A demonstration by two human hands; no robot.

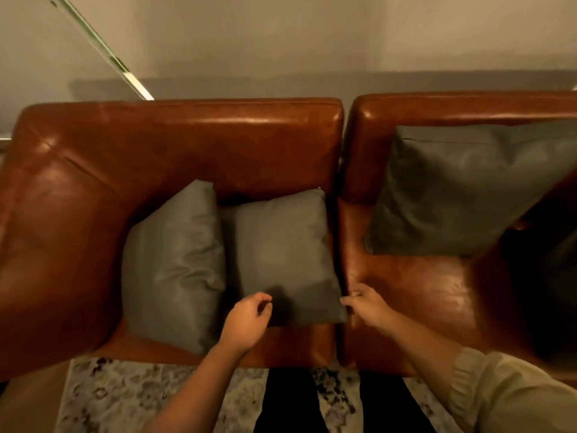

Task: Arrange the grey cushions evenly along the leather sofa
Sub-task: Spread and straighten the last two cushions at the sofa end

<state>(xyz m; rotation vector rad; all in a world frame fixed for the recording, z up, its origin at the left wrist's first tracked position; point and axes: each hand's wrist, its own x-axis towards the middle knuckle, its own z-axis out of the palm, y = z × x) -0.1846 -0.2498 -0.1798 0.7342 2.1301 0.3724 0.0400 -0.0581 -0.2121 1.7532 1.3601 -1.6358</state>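
A brown leather sofa (pixel 175 142) fills the view, split into a left and a right section. Two grey cushions lie on the left seat: the left cushion (pixel 175 267) stands on its edge, and the middle cushion (pixel 284 254) lies flat beside it. A larger grey cushion (pixel 462 189) leans against the right backrest. My right hand (pixel 367 304) pinches the near right corner of the middle cushion. My left hand (pixel 249 320) hovers over its near left edge, fingers curled and holding nothing.
A patterned rug (pixel 125 398) lies on the floor in front of the sofa. A plain wall (pixel 281 42) rises behind it, with a slanted shiny rail (pixel 103 48) at the upper left. The sofa's far right end is dark.
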